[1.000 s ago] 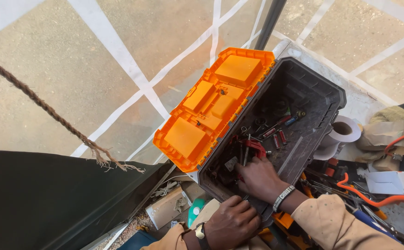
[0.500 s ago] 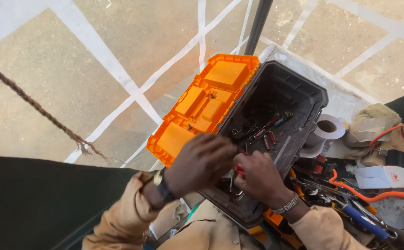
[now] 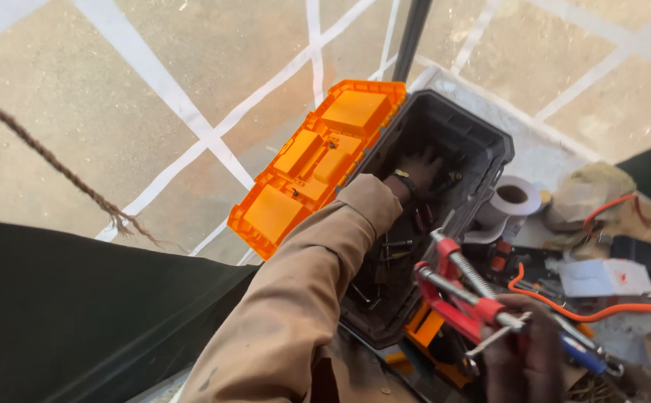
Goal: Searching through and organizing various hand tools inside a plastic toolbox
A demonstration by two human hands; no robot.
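Head view. Black toolbox [image 3: 482, 142], orange lid [image 3: 318, 160] open. Left hand [image 3: 415, 173] deep inside among loose tools; grip cannot be told. Right hand [image 3: 523, 351] closed around red-handled metal tool [image 3: 456, 287], lifted clear beside box. Searching unfinished.

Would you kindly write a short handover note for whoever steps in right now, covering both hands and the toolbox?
Left hand: reaching deep inside the open black toolbox, among loose tools; whether it grips anything cannot be seen.
Right hand: closed on a red-handled metal tool, held outside the box beside it.
Orange lid: swung open to the box's left.
Tape roll and orange cable: lying right of the box.
Done: box open, red tool out.
Left: rummaging unfinished.
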